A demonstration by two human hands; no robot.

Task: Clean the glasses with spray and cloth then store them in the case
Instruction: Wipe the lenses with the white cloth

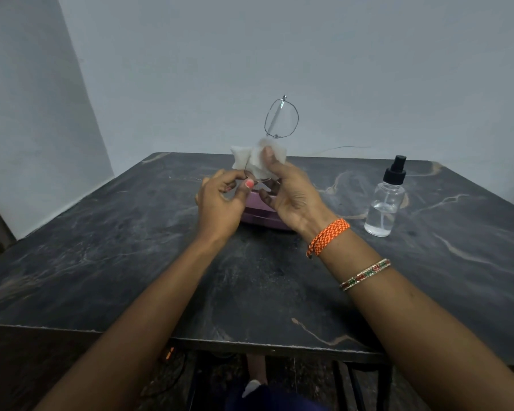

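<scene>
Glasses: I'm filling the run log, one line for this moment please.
step: wiping | glasses: held upright | left hand: frame | right hand: cloth on lower lens | spray bottle: table, right

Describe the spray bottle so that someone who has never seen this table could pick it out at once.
Start at the dark marbled table and look to its right side, beyond the right hand. There the spray bottle stands upright and alone, apart from the purple case under the hands. It is the only clear thing there, with a black pump top and a little liquid at the bottom.
</scene>
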